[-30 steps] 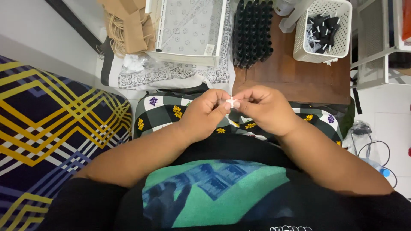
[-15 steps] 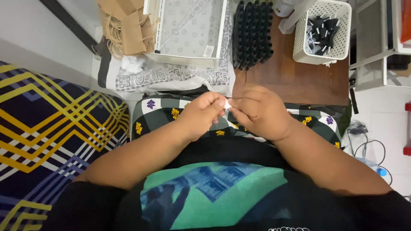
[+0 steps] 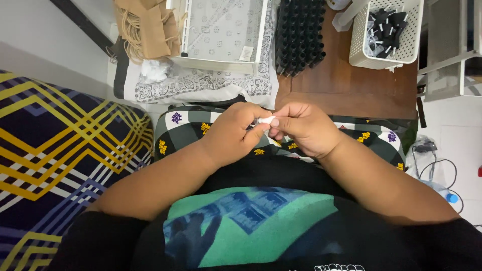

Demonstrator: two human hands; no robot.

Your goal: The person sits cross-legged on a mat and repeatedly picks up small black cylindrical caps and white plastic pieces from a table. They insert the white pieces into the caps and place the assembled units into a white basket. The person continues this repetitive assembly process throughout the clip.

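White and very small, the piece (image 3: 266,120) pinched between the two hands is the middle of everything, and it sits a little differently than it did a second ago: then the fingertips of both hands met over it and almost hid it, now a short pale stub shows clear between them, pointing toward the right hand. Going from the left, a dark blanket with yellow crossing stripes (image 3: 60,150) lies beside the person, and above it a bundle of brown paper bags (image 3: 145,27) rests against a white tray (image 3: 223,30) on a patterned grey cloth (image 3: 201,88). The left hand (image 3: 233,133) is closed on the near end of the white piece, thumb and forefinger clamped together on it over the checked cloth on the lap (image 3: 181,125). The right hand (image 3: 304,128) has shifted slightly lower and nearer, its fingers curled shut on the other end, so the two hands touch through the piece rather than standing apart. I judge that the piece is being worked or twisted between the fingers, and that the small change means the handling is under way, not finished. What the piece is I cannot tell; it looks like a short, soft, rolled or tube-like bit. Farther right stand a block of black caps (image 3: 298,35) on a brown wooden table (image 3: 351,85) and a white basket of black parts (image 3: 384,32).
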